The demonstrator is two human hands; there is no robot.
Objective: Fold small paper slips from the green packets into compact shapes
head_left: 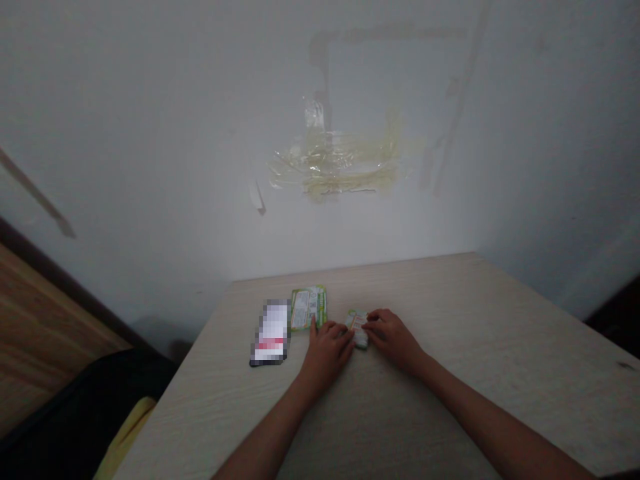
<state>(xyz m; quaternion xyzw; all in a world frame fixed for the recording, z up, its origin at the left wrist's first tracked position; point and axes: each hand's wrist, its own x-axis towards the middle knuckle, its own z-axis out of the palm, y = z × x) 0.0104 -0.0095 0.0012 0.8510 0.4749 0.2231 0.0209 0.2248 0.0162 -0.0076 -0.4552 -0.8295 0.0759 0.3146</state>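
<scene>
A small green and white packet (358, 328) lies on the table between my two hands. My left hand (329, 340) rests against its left edge with the fingertips bent onto it. One finger of that hand stretches out toward a larger flat green and white packet (309, 307), which has printed panels on it. From the other side, my right hand (390, 337) holds the small packet's right edge with curled fingers. What the print on the small packet says is too small to read.
Left of the larger packet lies a phone (271, 333) with a blurred, bright screen. The pale wooden table (475, 333) meets a white wall (200, 133) with old tape (340, 163) on it. Dark and yellow cloth (127, 433) sits beyond the table's left edge.
</scene>
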